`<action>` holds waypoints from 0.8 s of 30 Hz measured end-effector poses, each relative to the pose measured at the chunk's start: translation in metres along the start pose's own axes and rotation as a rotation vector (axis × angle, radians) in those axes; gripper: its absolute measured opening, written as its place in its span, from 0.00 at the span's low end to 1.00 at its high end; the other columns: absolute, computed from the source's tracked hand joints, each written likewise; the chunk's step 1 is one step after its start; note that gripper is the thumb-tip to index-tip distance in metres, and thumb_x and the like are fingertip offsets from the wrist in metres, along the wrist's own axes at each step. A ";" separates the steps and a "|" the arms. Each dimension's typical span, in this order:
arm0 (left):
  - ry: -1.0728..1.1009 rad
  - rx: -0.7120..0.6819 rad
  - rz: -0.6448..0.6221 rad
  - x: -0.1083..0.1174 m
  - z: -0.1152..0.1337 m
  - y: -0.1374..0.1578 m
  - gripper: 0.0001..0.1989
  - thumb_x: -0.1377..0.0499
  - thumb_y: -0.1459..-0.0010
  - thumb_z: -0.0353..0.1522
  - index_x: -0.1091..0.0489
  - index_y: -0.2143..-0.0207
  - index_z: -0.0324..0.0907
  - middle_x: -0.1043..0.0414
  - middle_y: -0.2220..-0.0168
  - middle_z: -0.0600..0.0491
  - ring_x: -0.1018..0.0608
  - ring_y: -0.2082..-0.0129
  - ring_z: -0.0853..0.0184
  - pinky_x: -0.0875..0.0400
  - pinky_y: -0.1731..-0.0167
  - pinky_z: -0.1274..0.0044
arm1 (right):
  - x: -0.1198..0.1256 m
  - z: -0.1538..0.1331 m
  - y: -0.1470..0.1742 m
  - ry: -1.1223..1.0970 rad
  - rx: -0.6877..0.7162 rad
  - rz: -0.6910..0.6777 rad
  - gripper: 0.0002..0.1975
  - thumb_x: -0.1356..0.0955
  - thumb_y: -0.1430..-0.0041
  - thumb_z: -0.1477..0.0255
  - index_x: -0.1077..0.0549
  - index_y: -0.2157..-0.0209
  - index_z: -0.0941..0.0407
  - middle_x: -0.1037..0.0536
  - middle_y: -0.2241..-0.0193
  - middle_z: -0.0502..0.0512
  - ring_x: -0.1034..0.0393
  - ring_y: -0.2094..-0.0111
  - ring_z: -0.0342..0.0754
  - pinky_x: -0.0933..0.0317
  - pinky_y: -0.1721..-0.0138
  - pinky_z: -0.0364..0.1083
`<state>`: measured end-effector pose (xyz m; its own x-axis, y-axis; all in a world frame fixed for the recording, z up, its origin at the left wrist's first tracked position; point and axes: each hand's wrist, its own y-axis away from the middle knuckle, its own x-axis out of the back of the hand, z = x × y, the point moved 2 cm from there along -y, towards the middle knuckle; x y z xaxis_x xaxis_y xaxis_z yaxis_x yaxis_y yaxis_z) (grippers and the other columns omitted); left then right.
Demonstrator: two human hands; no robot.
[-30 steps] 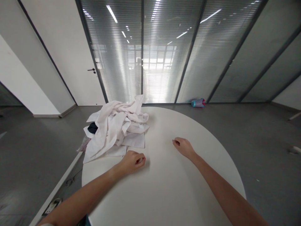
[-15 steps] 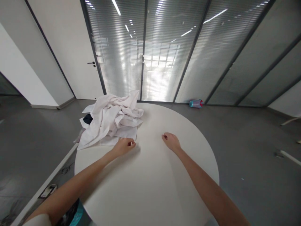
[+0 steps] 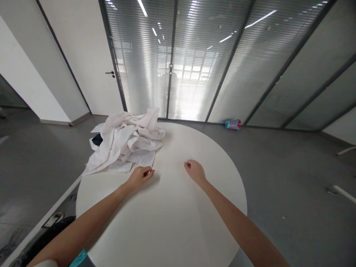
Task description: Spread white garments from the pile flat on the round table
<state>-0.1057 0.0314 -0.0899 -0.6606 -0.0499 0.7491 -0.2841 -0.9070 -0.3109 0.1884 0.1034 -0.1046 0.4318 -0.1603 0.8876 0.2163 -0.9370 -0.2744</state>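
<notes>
My left hand point(image 3: 139, 175) rests on or just over the white round table point(image 3: 167, 222), its fingers curled in toward the thumb with nothing visible in them. Just beyond it lies a crumpled heap of white cloth point(image 3: 125, 139), which looks like several garments piled together; whether the hand touches its near edge I cannot tell. A dark piece of fabric point(image 3: 97, 139) pokes out at the heap's left side. Across a gap on the right, my right hand point(image 3: 195, 171) is closed in a loose fist near the table's middle, and no object shows in it.
A blue and red patterned packet or bag point(image 3: 233, 124) lies on the floor by the glass partition point(image 3: 191, 100). At lower left are a floor socket box point(image 3: 52, 220), a black item and a turquoise basket-like thing point(image 3: 78, 258). A white door point(image 3: 91, 55) stands behind.
My view has shifted slightly, so the table, cloth heap and both hands appear a little further left. The hands keep nearly the same pose and place over the table.
</notes>
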 end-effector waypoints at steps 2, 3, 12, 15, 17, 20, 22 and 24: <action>-0.014 -0.047 -0.021 0.001 0.003 0.002 0.22 0.49 0.35 0.40 0.30 0.77 0.38 0.44 0.84 0.60 0.42 0.82 0.75 0.48 0.77 0.80 | -0.001 0.002 -0.002 -0.034 -0.008 -0.008 0.17 0.40 0.36 0.66 0.34 0.78 0.54 0.28 0.76 0.53 0.36 0.72 0.46 0.47 0.70 0.44; -0.025 -0.073 -0.032 0.001 0.004 0.002 0.21 0.49 0.35 0.40 0.30 0.77 0.38 0.42 0.84 0.59 0.41 0.81 0.75 0.47 0.77 0.80 | -0.001 0.002 -0.003 -0.054 -0.013 -0.013 0.17 0.40 0.36 0.66 0.33 0.78 0.54 0.28 0.76 0.52 0.36 0.72 0.46 0.46 0.70 0.44; -0.127 -0.534 -0.202 0.024 0.038 0.012 0.24 0.44 0.37 0.41 0.33 0.41 0.41 0.28 0.44 0.42 0.27 0.44 0.56 0.36 0.43 0.66 | 0.061 -0.027 0.050 -0.415 0.460 -0.120 0.22 0.38 0.33 0.58 0.30 0.44 0.53 0.27 0.47 0.62 0.32 0.46 0.53 0.38 0.46 0.52; -0.159 -0.604 -0.347 0.025 0.045 0.027 0.37 0.42 0.39 0.46 0.47 0.31 0.47 0.43 0.33 0.44 0.40 0.33 0.52 0.48 0.35 0.59 | 0.062 -0.039 0.092 -0.226 0.593 -0.302 0.33 0.35 0.36 0.52 0.41 0.33 0.47 0.44 0.32 0.60 0.51 0.32 0.57 0.55 0.34 0.59; -0.152 -0.588 -0.403 0.022 0.044 0.035 0.40 0.41 0.40 0.49 0.52 0.30 0.50 0.50 0.30 0.46 0.45 0.31 0.51 0.51 0.34 0.58 | 0.054 -0.042 0.109 -0.123 0.611 -0.395 0.39 0.35 0.38 0.48 0.47 0.31 0.46 0.53 0.29 0.57 0.61 0.30 0.60 0.64 0.32 0.62; -0.113 -0.558 -0.463 0.017 0.040 0.043 0.42 0.41 0.40 0.51 0.55 0.29 0.53 0.54 0.29 0.47 0.48 0.30 0.51 0.52 0.34 0.58 | 0.041 -0.041 0.118 -0.060 0.609 -0.466 0.43 0.35 0.40 0.45 0.52 0.30 0.45 0.62 0.28 0.57 0.65 0.29 0.62 0.69 0.32 0.64; -0.096 -0.553 -0.491 0.015 0.039 0.045 0.43 0.40 0.42 0.52 0.54 0.30 0.53 0.53 0.29 0.48 0.49 0.30 0.49 0.54 0.33 0.56 | 0.036 -0.040 0.117 -0.045 0.615 -0.485 0.45 0.35 0.41 0.44 0.54 0.30 0.44 0.63 0.28 0.57 0.65 0.29 0.62 0.69 0.32 0.64; -0.094 -0.561 -0.511 0.013 0.038 0.045 0.45 0.38 0.44 0.53 0.52 0.30 0.54 0.51 0.30 0.48 0.50 0.30 0.47 0.57 0.33 0.54 | 0.036 -0.041 0.116 -0.037 0.624 -0.495 0.46 0.35 0.42 0.43 0.54 0.30 0.44 0.61 0.28 0.57 0.65 0.29 0.62 0.70 0.32 0.65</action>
<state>-0.1007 -0.0260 -0.0716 -0.2978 0.2606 0.9184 -0.8653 -0.4800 -0.1444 0.1933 -0.0238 -0.0897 0.1839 0.2500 0.9506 0.8361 -0.5483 -0.0175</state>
